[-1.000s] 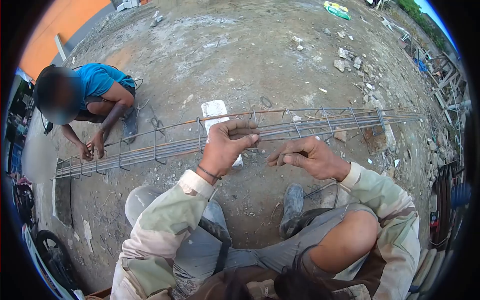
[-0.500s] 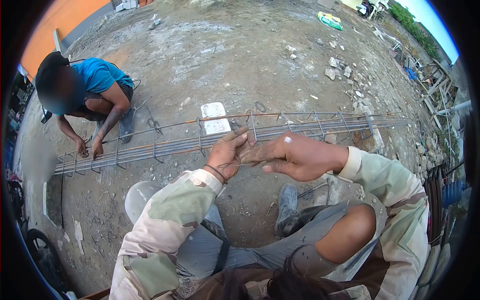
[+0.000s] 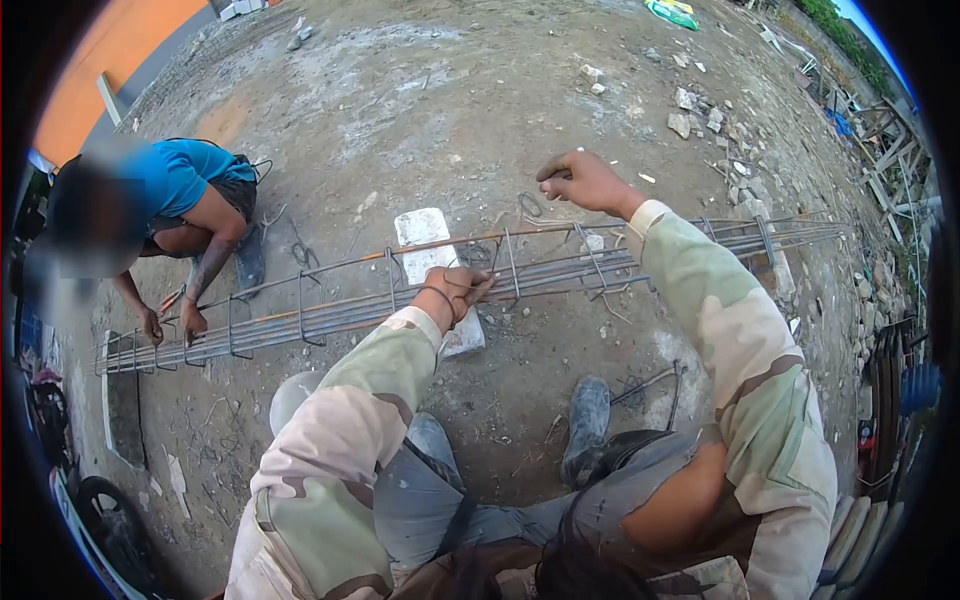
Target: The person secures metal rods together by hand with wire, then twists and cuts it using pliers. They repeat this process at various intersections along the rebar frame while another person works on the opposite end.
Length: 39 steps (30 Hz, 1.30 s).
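A long rebar cage (image 3: pixel 350 306), made of thin bars with square stirrups, stretches across in front of me. My left hand (image 3: pixel 456 292) is at its near side, fingers closed round the bars beside a stirrup (image 3: pixel 496 262). Thin dark loops cross that hand and wrist. Above the cage's far side I hold my right hand (image 3: pixel 590 184) raised, fingers curled and thumb close to the fingertips. Whatever is in that pinch, if anything, is too small to make out. A white slab (image 3: pixel 422 232) lies under the cage near my left hand.
A co-worker in a blue shirt (image 3: pixel 190 170) squats at the left, both hands (image 3: pixel 192 322) at the cage's end. A block (image 3: pixel 122 400) supports that end. Rubble (image 3: pixel 690 115) lies at the upper right. A bent bar (image 3: pixel 660 380) rests near my boot (image 3: pixel 590 410).
My right hand has left my left hand and moved up and right, past the cage's far side. My left hand has stayed near the same stirrup. The view has shifted slightly.
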Tool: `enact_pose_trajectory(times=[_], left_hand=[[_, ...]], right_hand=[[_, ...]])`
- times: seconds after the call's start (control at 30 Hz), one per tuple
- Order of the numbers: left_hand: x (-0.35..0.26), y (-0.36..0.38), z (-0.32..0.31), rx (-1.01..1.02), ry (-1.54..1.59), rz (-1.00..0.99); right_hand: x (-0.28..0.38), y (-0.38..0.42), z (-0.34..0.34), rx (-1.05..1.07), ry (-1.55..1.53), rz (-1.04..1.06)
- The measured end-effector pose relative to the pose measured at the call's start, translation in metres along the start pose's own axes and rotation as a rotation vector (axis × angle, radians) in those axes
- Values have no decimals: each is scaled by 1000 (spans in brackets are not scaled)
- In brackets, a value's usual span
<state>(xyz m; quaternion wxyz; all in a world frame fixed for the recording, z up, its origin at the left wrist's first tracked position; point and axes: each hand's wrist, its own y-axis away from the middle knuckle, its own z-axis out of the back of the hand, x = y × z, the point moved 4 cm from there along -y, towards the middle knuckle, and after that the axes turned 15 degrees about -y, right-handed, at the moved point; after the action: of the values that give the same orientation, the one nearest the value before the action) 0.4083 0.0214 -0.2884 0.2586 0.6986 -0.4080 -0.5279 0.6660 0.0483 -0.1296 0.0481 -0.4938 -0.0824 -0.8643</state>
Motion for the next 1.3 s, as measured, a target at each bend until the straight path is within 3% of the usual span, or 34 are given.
enact_pose_trajectory(times=[0.03, 0.13, 0.2, 0.27, 0.33, 0.5, 0.57, 0.7, 0.87, 0.93, 0.97, 1.07, 1.13, 1.17, 1.3], left_hand=[[0, -7, 2, -26, -29, -11], [1, -18, 5, -36, 37, 11], [-3, 1, 4, -164, -258, -116], [4, 4, 9, -188, -287, -138], [8, -3, 11, -56, -280, -283], [-3, 1, -2, -148, -309, -102], [-5, -2, -7, -207, -113, 39], [-11, -21, -13, -214, -5, 179], [-10, -58, -29, -179, 48, 162], [-6, -100, -25, -201, 38, -16], [-14, -94, -31, -184, 27, 74], [-13, -104, -34, -104, 81, 82], [4, -141, -23, -64, 141, 59], [8, -152, -20, -25, 204, 37], [-19, -93, -34, -48, 247, 138]], right_hand=[[-18, -8, -13, 34, 283, 120], [-56, -7, -54, 144, 251, 127], [-72, -1, -76, 128, 54, 211], [-82, 1, -88, 94, 24, 128], [-86, 5, -92, 59, 4, 38], [-76, 2, -98, 0, 196, 109], [-70, 2, -96, 6, 204, 84], [-76, -7, -96, 60, 80, -17], [-90, -32, -92, 64, 67, 47], [-90, -43, -89, 191, 118, -255], [-93, -49, -88, 184, 121, -254], [-105, -60, -90, 184, -58, -272], [-113, -62, -93, 131, -435, -476], [-109, -64, -91, 127, -442, -474], [-105, -72, -93, 83, -542, -553]])
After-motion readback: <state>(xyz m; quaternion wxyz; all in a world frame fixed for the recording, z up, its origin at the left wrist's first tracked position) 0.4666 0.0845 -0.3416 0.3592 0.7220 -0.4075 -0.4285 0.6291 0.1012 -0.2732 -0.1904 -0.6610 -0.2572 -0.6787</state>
